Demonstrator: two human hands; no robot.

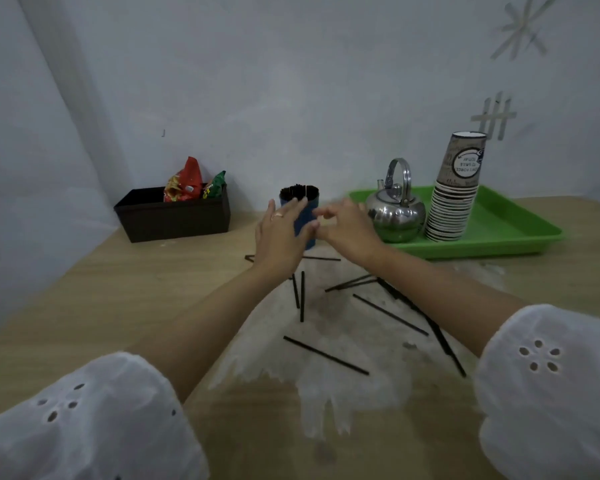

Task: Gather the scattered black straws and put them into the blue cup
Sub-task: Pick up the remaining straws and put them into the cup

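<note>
On the wooden table [101,289], working left to right, we note a dark box [174,220] of snack packets [184,181], then the blue cup [303,220] at centre, already crowded with upright black straws [298,192].

We judge tipping to be the chief risk: the cup is packed and both hands crowd it, so a knock from either wrist could spill it. A second risk lies below, where loose straws [326,355] lie scattered on the pale mat [343,393] under the forearms; a dragged sleeve could roll them toward the table's near edge. To the right, the steel kettle [395,211] and stacked paper cups [452,202] on the green tray [520,233] stand just beside the right hand and could be bumped.

Grip findings: the left hand [283,233] is spread, fingers resting against the cup's side, clasping nothing. The right hand [347,226] has fingers loosely curled near the cup; motion blur prevents us confirming whether it pinches a straw.
</note>
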